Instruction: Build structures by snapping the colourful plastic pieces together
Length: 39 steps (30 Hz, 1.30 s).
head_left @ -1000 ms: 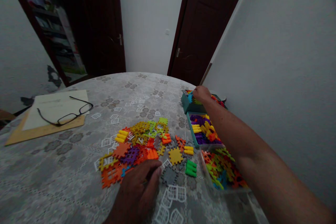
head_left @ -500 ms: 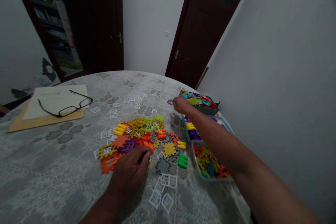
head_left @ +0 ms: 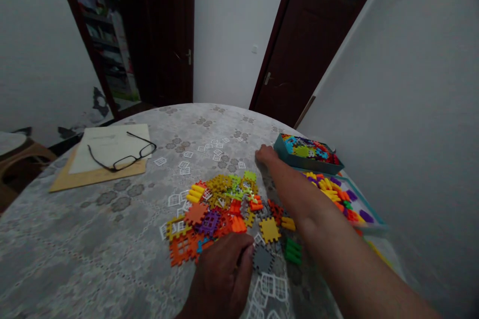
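My left hand (head_left: 224, 271) is at the near edge of a loose pile of coloured plastic building pieces, its fingers curled in and the thumb close to them. Whatever it may hold is hidden. Around it lie an orange window-frame piece (head_left: 181, 249), a purple lattice piece (head_left: 209, 223), a yellow toothed square (head_left: 270, 230) and a dark grey toothed square (head_left: 263, 258). Stretched far forward, my right hand (head_left: 266, 153) rests low over the tablecloth, just left of a teal box (head_left: 310, 162) full of mixed pieces. Its fingers are closed, and their contents cannot be seen.
A teal-rimmed tray (head_left: 368, 225) of colourful pieces sits behind my right forearm. White window pieces (head_left: 274, 285) lie near me, others farther across the patterned tablecloth (head_left: 112, 239). Glasses (head_left: 125, 162) lie on papers (head_left: 84, 159) at left. A pale wall (head_left: 419, 109) rises at right.
The view has swung left, shifting everything rightward. My right hand is now farther left of the teal box. My left hand has moved slightly right and nearer along the pile, uncovering a blue piece.
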Motion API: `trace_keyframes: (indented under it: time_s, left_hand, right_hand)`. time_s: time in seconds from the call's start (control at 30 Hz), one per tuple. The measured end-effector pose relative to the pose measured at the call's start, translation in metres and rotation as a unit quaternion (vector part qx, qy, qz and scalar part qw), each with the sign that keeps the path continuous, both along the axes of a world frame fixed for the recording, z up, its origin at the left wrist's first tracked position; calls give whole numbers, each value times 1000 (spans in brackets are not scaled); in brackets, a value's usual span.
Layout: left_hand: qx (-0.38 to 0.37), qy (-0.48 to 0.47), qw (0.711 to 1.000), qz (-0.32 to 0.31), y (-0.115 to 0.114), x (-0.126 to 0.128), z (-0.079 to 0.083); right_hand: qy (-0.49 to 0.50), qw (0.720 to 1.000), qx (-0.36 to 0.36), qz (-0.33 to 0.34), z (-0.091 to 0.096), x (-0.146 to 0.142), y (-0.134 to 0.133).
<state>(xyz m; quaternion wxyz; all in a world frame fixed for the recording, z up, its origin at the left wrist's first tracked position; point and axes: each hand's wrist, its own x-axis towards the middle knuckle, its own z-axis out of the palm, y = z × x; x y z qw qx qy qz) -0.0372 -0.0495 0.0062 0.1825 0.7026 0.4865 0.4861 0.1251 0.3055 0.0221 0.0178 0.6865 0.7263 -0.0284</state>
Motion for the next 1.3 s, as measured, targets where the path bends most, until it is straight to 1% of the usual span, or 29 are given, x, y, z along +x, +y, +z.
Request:
trace_keyframes:
  time_s: [0.13, 0.27, 0.37, 0.43, 0.53, 0.63, 0.7, 0.73, 0.8, 0.9, 1.0, 1.1, 1.3]
  left_hand:
    - [-6, -4, 1000, -4, 0, -1, -1]
    - [14, 0, 1000, -5, -1, 0, 0]
    - [30, 8, 1000, -5, -1, 1, 0]
    - [27, 10, 1000, -4, -2, 2, 0]
    - [28, 9, 1000, -1, -2, 3, 1]
    - [43, 6, 999, 4, -2, 4, 2]
    - [49, 2, 999, 10, -1, 6, 2]
    - [51, 1, 999, 12, -1, 6, 2]
    - [49, 0, 999, 15, -1, 7, 0]
    - [26, 3, 1000, 13, 1, 5, -2]
    - [-8, -3, 1000, 21, 4, 1, -2]
    - [-33, -18, 998, 42, 7, -2, 2]
    - [-34, -79, 994, 66, 8, -6, 13]
  right_hand:
    - [15, 999, 27, -9, 0, 0, -2]
    - [36, 998, 46, 22, 0, 0, -14]
    - [46, 996, 65, 38, 10, 0, -23]
    - [50, 994, 87, 36, 25, 4, -26]
    - [57, 988, 145, 20, 60, 24, -26]
    - [61, 978, 200, -13, 96, 62, -24]
    - [59, 972, 222, -48, 111, 89, -24]
    - [57, 970, 228, -67, 115, 101, -24]
    - [53, 968, 227, -97, 116, 121, -26]
    - [50, 972, 201, -115, 106, 136, -29]
    - [50, 974, 181, -125, 96, 140, -32]
    - [56, 973, 176, -137, 92, 140, -33]
    - [102, 963, 183, -167, 92, 138, -32]
